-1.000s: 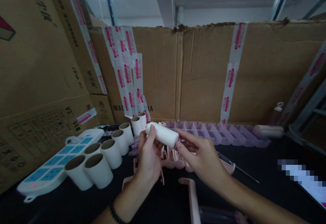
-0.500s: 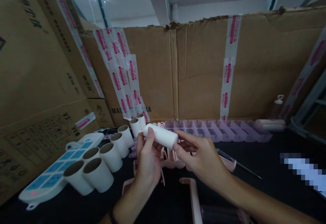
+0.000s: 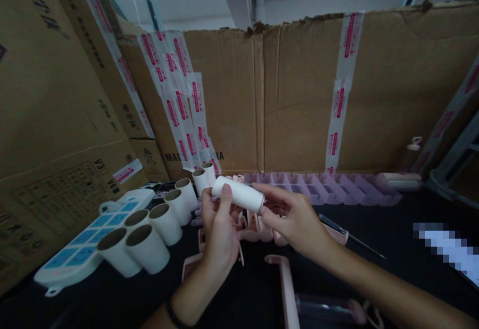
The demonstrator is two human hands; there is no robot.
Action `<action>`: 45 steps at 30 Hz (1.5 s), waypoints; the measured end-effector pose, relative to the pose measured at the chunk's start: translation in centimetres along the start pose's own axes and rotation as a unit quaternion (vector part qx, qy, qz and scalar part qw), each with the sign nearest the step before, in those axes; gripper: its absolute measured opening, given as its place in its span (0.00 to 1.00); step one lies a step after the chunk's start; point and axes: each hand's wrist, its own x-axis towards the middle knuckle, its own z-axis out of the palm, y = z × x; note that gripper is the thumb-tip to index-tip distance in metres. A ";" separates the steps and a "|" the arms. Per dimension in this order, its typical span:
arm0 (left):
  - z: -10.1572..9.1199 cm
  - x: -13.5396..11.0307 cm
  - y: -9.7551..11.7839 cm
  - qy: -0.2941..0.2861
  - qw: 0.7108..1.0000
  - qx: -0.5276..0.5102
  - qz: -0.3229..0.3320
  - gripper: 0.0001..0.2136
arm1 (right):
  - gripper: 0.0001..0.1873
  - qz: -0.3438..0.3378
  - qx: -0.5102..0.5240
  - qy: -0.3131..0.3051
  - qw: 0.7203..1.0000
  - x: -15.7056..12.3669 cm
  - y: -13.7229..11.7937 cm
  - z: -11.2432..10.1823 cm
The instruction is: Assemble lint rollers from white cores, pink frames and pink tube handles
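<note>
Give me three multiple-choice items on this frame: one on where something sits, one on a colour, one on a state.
1. Where do the spare white rolls lie?
A. left of the hands
B. right of the hands
C. on top of a box

2. What colour is the handle on the table?
A. green
B. pink
C. black

3. How is the white roll held?
A. left hand only
B. lying free
C. by both hands

Answers: 1 A, they lie beside the power strip. 2 B, it is pale pink. 3 C, the right hand pinches its other end.

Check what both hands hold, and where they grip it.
A white roll: left hand grips its left end, right hand pinches its right end.
</note>
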 end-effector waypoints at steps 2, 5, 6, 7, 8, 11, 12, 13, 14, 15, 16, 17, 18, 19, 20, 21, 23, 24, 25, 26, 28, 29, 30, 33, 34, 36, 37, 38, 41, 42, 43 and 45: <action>0.1 0.1 0.1 -0.005 1.000 0.003 -0.008 0.19 | 0.29 0.008 0.009 0.005 1.000 -0.1 0.2 0.0; -0.2 0.6 -0.1 0.008 1.000 0.012 -0.007 0.18 | 0.29 0.023 0.040 0.017 0.999 -0.1 0.5 0.3; -0.3 0.9 -0.2 0.018 1.000 0.014 -0.005 0.18 | 0.27 0.030 0.056 0.022 0.998 0.0 0.7 0.5; -0.5 1.2 -0.4 0.030 0.999 0.019 -0.004 0.18 | 0.25 0.038 0.075 0.029 0.996 0.1 0.9 0.7; -0.7 1.4 -0.5 0.041 0.999 0.026 -0.002 0.18 | 0.23 0.050 0.093 0.036 0.994 0.1 1.1 0.9; -1.1 1.5 -1.0 0.062 0.997 0.050 0.001 0.18 | 0.20 0.092 0.134 0.053 0.985 0.2 1.9 1.4; -1.1 1.4 -1.1 0.064 0.997 0.054 0.002 0.18 | 0.19 0.106 0.141 0.055 0.983 0.1 2.2 1.5; -1.1 1.3 -1.1 0.064 0.996 0.054 0.003 0.18 | 0.19 0.118 0.145 0.057 0.981 0.0 2.5 1.5; -1.1 1.2 -1.1 0.064 0.997 0.054 0.005 0.18 | 0.19 0.127 0.146 0.060 0.979 0.0 2.8 1.5; -1.1 1.1 -1.0 0.065 0.996 0.054 0.008 0.18 | 0.19 0.133 0.145 0.063 0.978 0.0 3.2 1.3; -1.1 1.2 -0.8 0.068 0.996 0.055 0.015 0.17 | 0.19 0.137 0.141 0.065 0.978 0.2 3.5 1.2; -1.2 1.2 -0.6 0.072 0.995 0.056 0.025 0.17 | 0.18 0.138 0.135 0.066 0.979 0.5 3.9 1.0; -1.2 1.4 -0.3 0.078 0.995 0.057 0.035 0.17 | 0.18 0.139 0.125 0.064 0.980 1.2 4.2 0.8; -1.3 1.7 0.1 0.084 0.993 0.060 0.050 0.18 | 0.17 0.141 0.112 0.060 0.982 2.0 4.5 0.7; -1.4 2.0 0.5 0.089 0.991 0.065 0.070 0.19 | 0.17 0.142 0.095 0.055 0.984 3.1 4.6 0.7; -1.4 2.3 1.1 0.090 0.989 0.072 0.097 0.20 | 0.17 0.142 0.075 0.049 0.986 4.4 4.7 0.8; -1.3 2.8 2.4 0.077 0.979 0.087 0.168 0.22 | 0.16 0.136 0.032 0.039 0.989 7.1 4.3 1.2; -1.3 2.9 3.2 0.062 0.973 0.094 0.204 0.24 | 0.17 0.128 0.013 0.035 0.991 8.3 4.0 1.5; -1.2 2.8 4.1 0.043 0.966 0.099 0.233 0.26 | 0.18 0.119 -0.003 0.032 0.992 9.4 3.5 1.9; -1.3 2.6 5.0 0.026 0.961 0.104 0.255 0.27 | 0.18 0.108 -0.017 0.029 0.994 10.3 3.0 2.2; -2.0 1.5 6.8 0.008 0.953 0.126 0.277 0.26 | 0.19 0.089 -0.038 0.026 0.995 11.2 2.0 2.8; -2.6 0.8 7.6 0.014 0.947 0.139 0.289 0.25 | 0.19 0.079 -0.048 0.025 0.995 11.4 1.5 2.9; -3.6 -0.1 8.4 0.026 0.942 0.160 0.294 0.25 | 0.19 0.071 -0.056 0.024 0.996 11.4 1.2 3.0; -7.7 -3.1 10.5 0.135 0.912 0.232 0.311 0.25 | 0.19 0.049 -0.076 0.023 0.996 11.0 0.7 2.7; -9.3 -4.1 11.0 0.174 0.895 0.264 0.314 0.26 | 0.19 0.044 -0.082 0.023 0.995 10.8 0.7 2.5; -12.4 -5.9 12.1 0.249 0.877 0.319 0.260 0.27 | 0.19 0.036 -0.092 0.022 0.995 10.5 0.9 2.1; -13.7 -6.6 12.6 0.278 0.865 0.360 0.211 0.28 | 0.19 0.033 -0.098 0.020 0.994 10.4 1.0 2.0; -14.9 -7.2 13.1 0.299 0.852 0.386 0.189 0.29 | 0.18 0.031 -0.104 0.016 0.994 10.3 1.2 2.0; -17.6 -8.2 14.3 0.282 0.846 0.432 0.136 0.30 | 0.18 0.023 -0.124 -0.005 0.992 10.5 1.8 2.9; -18.3 -8.3 14.6 0.266 0.847 0.444 0.124 0.30 | 0.19 0.020 -0.132 -0.015 0.991 10.6 2.0 3.3; -18.9 -8.3 14.8 0.248 0.845 0.458 0.116 0.30 | 0.18 0.018 -0.140 -0.027 0.990 10.6 2.2 3.8; -20.0 -8.0 14.8 0.213 0.836 0.491 0.121 0.28 | 0.17 0.014 -0.160 -0.051 0.986 10.2 2.6 4.4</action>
